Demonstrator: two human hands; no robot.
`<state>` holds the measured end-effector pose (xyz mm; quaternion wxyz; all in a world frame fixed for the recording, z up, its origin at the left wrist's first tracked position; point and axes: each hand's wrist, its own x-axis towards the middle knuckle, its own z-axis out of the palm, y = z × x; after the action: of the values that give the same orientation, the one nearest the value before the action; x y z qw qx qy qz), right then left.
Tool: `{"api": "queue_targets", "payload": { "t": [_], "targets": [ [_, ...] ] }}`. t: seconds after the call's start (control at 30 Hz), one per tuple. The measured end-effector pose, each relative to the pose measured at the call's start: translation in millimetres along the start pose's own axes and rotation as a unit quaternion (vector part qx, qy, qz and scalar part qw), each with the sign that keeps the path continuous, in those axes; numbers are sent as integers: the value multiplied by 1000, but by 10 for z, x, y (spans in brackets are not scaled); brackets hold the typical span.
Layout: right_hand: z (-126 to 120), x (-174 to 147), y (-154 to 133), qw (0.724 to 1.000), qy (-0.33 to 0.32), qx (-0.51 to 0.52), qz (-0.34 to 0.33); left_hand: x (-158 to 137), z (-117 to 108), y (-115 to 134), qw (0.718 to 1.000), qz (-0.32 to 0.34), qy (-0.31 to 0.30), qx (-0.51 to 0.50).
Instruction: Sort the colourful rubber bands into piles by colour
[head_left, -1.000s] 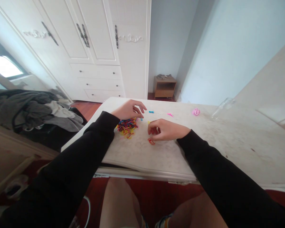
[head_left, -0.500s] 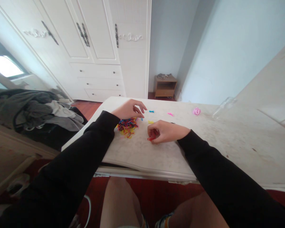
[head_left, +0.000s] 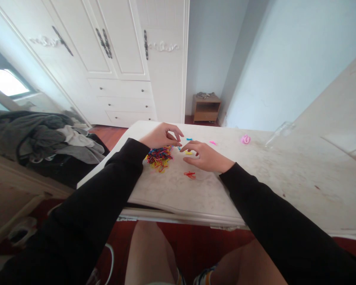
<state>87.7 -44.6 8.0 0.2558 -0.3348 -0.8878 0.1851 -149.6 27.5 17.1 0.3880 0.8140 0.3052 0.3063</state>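
My left hand (head_left: 163, 135) pinches a small teal elastic band (head_left: 178, 148) that hangs from its fingertips. Beneath and beside that wrist lies a heap of multicoloured elastic bands (head_left: 159, 158). My right hand (head_left: 203, 156) is open, thumb and fingers apart, its index fingertip close to the teal band; I cannot tell whether they touch. On the table in front of it are a few red elastic bands (head_left: 190, 175). Yellow bands (head_left: 188, 152) are partly hidden behind its fingers. Farther back lie blue bands (head_left: 189, 139) and pink bands (head_left: 213, 142).
The white table (head_left: 255, 190) carries a pink ball-like bundle (head_left: 245, 139) and a clear glass or plastic vessel (head_left: 279, 133) lying at the right back. Dark clothes (head_left: 47, 134) are piled to the left. A white wardrobe (head_left: 121, 59) and a small wooden cabinet (head_left: 207, 109) stand beyond.
My right hand has let go of the red bands, opened, and moved up and away toward my left fingertips. My left hand keeps its pinch on the teal band, nearly still.
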Motion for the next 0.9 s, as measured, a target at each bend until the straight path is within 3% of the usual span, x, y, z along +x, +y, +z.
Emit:
{"api": "queue_targets", "payload": {
  "t": [0.13,0.27,0.47,0.63,0.9],
  "targets": [
    [56,3,-4,1000,-7,16,-8,9,-5,-22,1000,0,7,0],
    [70,29,68,1000,26,7,-2,8,0,-9,1000,3,17,3],
    [12,77,323,988,82,-121,51,19,1,2,996,-26,75,45],
    [-37,114,422,971,38,-216,99,73,-20,-102,989,-16,126,75],
    [-39,141,427,963,-7,-243,117,101,-50,-163,984,12,130,122]
  ]
}}
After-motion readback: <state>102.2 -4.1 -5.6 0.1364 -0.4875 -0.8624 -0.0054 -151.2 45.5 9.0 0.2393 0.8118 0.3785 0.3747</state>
